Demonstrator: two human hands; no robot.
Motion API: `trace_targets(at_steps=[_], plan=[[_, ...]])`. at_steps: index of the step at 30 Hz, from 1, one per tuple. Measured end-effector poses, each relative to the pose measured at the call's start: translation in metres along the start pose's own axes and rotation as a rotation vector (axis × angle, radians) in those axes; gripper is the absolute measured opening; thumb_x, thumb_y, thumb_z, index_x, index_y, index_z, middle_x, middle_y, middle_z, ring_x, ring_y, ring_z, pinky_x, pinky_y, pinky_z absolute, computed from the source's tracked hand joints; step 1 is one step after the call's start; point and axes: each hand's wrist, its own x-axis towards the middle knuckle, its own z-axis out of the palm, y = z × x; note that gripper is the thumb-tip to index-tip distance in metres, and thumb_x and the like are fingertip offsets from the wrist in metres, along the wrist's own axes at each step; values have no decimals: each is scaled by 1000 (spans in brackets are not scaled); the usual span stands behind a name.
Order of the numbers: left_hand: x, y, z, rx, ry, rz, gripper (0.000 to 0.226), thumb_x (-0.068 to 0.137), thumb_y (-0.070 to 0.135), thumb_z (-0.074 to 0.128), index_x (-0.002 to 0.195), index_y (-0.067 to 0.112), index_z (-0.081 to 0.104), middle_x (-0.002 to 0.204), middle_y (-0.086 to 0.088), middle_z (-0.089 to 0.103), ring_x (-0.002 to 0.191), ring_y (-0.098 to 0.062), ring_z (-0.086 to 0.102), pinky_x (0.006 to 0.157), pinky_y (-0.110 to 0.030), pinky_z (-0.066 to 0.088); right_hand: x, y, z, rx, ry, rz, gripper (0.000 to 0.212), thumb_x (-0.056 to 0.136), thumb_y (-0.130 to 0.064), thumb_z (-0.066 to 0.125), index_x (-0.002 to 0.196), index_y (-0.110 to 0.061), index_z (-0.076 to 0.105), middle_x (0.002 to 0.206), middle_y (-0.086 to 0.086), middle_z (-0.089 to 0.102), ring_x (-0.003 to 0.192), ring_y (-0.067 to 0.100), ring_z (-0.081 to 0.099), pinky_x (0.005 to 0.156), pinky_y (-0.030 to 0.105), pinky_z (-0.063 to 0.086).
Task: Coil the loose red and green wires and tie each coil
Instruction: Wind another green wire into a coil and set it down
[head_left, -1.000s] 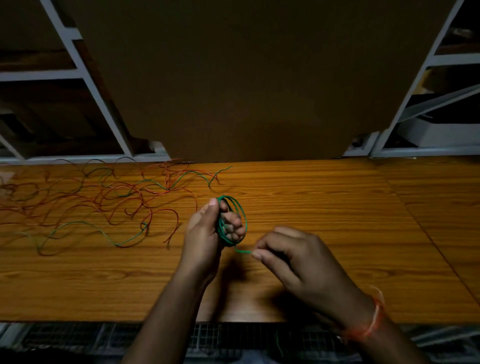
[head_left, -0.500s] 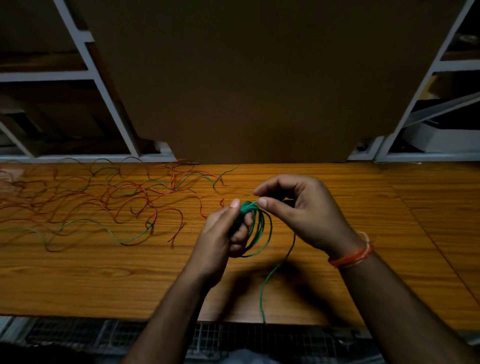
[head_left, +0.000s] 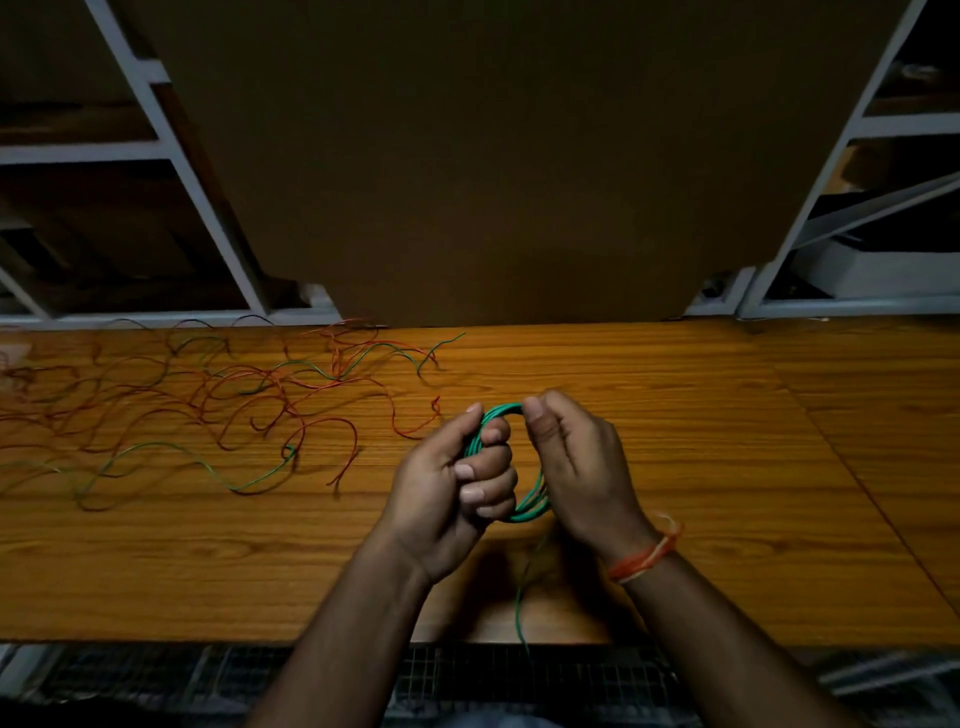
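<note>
Head view: the left hand (head_left: 447, 483) grips a green wire coil (head_left: 524, 506) held above the counter (head_left: 727, 467), fingers curled through its loops. The right hand (head_left: 576, 467) pinches the coil's top between thumb and forefinger. A green tail (head_left: 519, 608) hangs toward the near edge. Loose red and green wires (head_left: 208, 410) lie spread on the counter's left side.

You have two hands in view, your left hand (head_left: 447, 483) and your right hand (head_left: 576, 467), and one green coil (head_left: 530, 506) between them. One tangle of loose wires (head_left: 208, 410) lies at centre left; its red and green strands overlap too much to count. One orange wrist thread (head_left: 644, 556) shows at lower right.
</note>
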Motion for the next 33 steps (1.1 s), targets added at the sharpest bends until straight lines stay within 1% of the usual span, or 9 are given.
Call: trace_targets(at_steps=[4,8,11,16,22,24,28,31,33], plan=[[-2,-2,1,-31,0,-26,27,97,30,44,77,14,51,42,9,29,42,-11,40,44,-22,38,3,6,0,223,-43,116,47,100,-57,38,72,-22,49,64,-5,47,60,10,44,58,40,38],[0,-2,-12,-139,-128,-82,29,103,25,43,80,14,56,44,11,33,36,-3,34,39,-17,28,1,12,-2,431,-196,247,44,101,-54,43,73,-24,57,64,-5,48,59,11,42,56,30,34],[-1,5,-21,-214,-129,-62,26,102,25,45,82,14,56,45,9,34,35,-2,27,40,-16,20,-7,26,-12,429,-245,277,39,101,-46,50,77,-15,58,60,-5,49,52,9,39,48,25,31],[-5,27,-35,-304,-10,54,35,106,23,37,78,15,55,45,9,33,38,-3,19,40,-15,15,-29,55,-32,417,-102,366,7,93,0,68,93,-6,63,66,-1,55,57,5,48,52,15,38],[-3,36,-39,-341,154,258,43,108,21,34,72,15,57,48,10,32,36,-4,26,43,-15,14,-67,75,-34,188,35,531,12,87,-5,76,83,-14,70,65,-1,69,53,12,63,53,27,46],[-3,38,-40,-337,191,293,38,107,23,36,75,16,56,49,10,33,37,-4,29,43,-14,16,-74,72,-36,-2,9,459,11,87,-13,78,79,-20,74,71,-9,73,61,5,67,60,25,50],[0,30,-37,-263,225,304,32,108,27,36,83,17,53,53,11,36,41,-2,33,42,-14,27,-65,50,-45,-219,-157,133,8,91,-26,74,84,-29,76,79,-23,67,81,-3,63,68,10,40],[5,21,-35,-117,265,331,28,109,27,35,88,16,51,57,8,42,45,-4,42,44,-16,37,-55,30,-49,-222,-319,-67,14,96,-38,62,92,-31,73,81,-17,58,78,-1,58,64,18,41],[7,13,-33,25,272,362,25,108,24,36,91,13,51,62,2,49,51,-9,48,49,-18,43,-47,15,-50,-186,-318,-173,19,99,-39,59,95,-27,73,81,-11,56,77,2,55,65,22,42]])
